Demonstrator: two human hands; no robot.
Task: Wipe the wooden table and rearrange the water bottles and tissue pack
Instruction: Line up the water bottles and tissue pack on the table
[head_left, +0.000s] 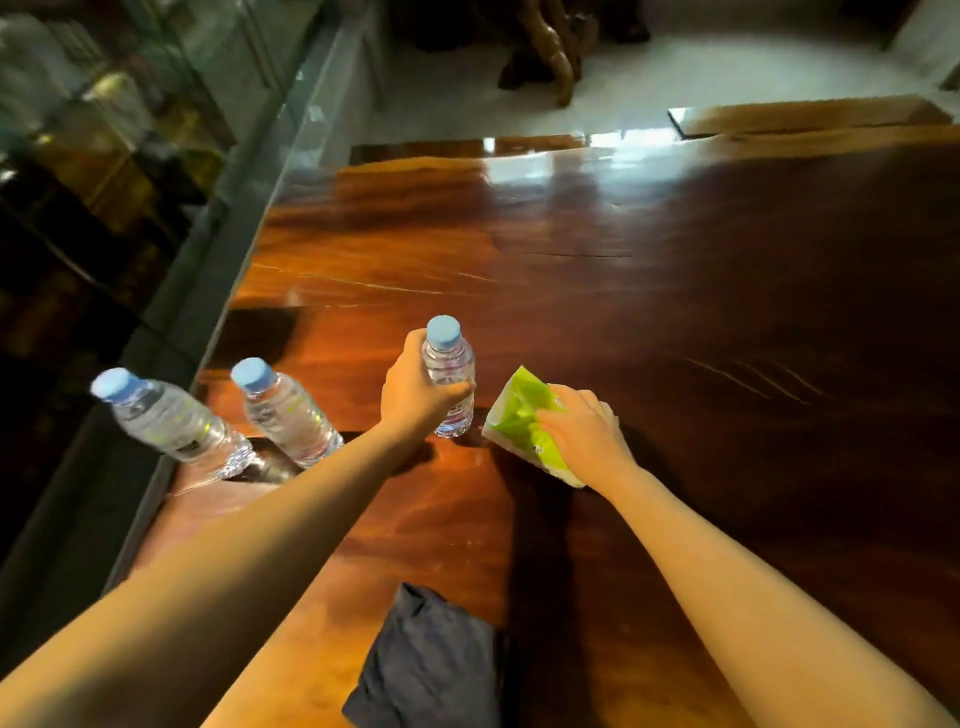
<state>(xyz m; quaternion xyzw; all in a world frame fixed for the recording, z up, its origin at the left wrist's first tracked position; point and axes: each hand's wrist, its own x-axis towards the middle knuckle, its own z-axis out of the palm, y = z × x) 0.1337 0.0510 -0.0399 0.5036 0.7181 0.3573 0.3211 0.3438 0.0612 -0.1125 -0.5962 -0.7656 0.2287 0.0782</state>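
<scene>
Hands both engaged at mid-table. Left hand (415, 392) is wrapped around the middle of a water bottle (450, 376), thumb on the near side, fingers curled round the front over the label. Bottle is upright, blue cap on, base touching the table (675, 291) or just above it; contact cannot be told for certain.

Right hand (582, 426) lies palm-down on the tissue pack (519, 421), fingers spread over its near right part and gripping its edge. Pack is green and white, tilted, with its far corner raised and its near end low by the wrist. It sits just beside the held bottle, to the right, not touching it.

Two more bottles stand near the left edge of the table: second bottle (285, 410) close to the left forearm, third bottle (166, 415) further left, right at the edge. Both clear, blue caps, apparently full. They appear to lean outward, which is likely the wide lens. The two stand close together, well apart from the tissue pack.

Dark grey cloth (426, 665) lies crumpled on the near part of the table, between the two forearms, untouched by either hand.

Table surface is glossy reddish-brown wood with strong grain, a few pale scratch lines at right and a thin crack line across the middle. Window glare on the far portion. Glass cabinet (130, 156) borders the left side; pale floor (675, 73) beyond the far edge.
</scene>
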